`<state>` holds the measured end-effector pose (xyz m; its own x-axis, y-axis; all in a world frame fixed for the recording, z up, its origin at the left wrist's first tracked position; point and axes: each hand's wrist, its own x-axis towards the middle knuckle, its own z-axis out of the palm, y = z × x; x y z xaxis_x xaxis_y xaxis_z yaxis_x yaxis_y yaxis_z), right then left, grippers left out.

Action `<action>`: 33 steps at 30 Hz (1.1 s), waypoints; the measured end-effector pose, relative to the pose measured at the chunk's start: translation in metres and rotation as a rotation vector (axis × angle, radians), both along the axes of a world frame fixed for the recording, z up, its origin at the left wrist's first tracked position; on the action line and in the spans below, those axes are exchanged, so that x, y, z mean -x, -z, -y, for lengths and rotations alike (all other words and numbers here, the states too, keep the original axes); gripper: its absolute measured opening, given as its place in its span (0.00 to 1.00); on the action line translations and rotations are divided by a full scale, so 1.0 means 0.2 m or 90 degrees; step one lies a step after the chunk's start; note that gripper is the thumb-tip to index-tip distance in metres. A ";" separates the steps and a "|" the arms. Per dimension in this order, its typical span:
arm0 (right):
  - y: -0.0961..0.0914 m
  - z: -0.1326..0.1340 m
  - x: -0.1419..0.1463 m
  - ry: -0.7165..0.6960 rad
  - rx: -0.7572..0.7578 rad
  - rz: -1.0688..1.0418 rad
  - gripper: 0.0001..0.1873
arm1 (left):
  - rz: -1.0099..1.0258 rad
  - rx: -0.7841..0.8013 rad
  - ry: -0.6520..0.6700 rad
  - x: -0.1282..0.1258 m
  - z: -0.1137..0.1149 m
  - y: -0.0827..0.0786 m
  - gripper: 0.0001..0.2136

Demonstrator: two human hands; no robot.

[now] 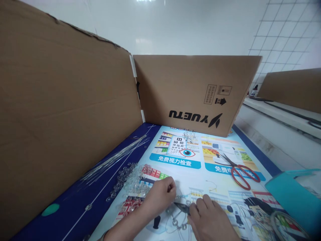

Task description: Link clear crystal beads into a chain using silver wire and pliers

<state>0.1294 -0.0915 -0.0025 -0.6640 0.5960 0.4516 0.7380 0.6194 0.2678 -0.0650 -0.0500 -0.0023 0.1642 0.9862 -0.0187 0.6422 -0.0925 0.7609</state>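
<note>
Closed around dark pliers [182, 208], the right hand [210, 219] in the head view faces the left hand [162, 192], curled shut; what it pinches I cannot tell. Strung beads [175, 222] lie just below the pliers, loose clear beads [134, 182] beside the left forearm.

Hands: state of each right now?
Left hand: closed; whether it pinches anything cannot be told.
Right hand: closed, holding pliers.

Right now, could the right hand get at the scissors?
Probably yes: the scissors lie ahead and to the right of the right hand, handle end nearer, with flat printed sheet between. It would likely have to put down the pliers first.
</note>
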 end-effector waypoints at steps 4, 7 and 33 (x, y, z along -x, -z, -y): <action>-0.04 0.00 0.01 0.042 0.038 -0.012 0.11 | 0.031 0.056 -0.009 0.00 0.00 0.00 0.05; -0.07 0.00 0.01 0.054 0.065 -0.021 0.10 | 0.015 0.024 -0.011 0.00 0.00 0.01 0.05; -0.19 0.00 -0.10 0.127 0.191 0.008 0.02 | 0.075 0.051 0.044 0.02 0.01 0.01 0.06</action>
<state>0.1488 -0.0923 0.0357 -0.5261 0.8190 0.2292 0.8499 0.5162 0.1060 -0.0688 -0.0519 -0.0034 0.2379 0.9685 -0.0736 0.5421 -0.0696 0.8374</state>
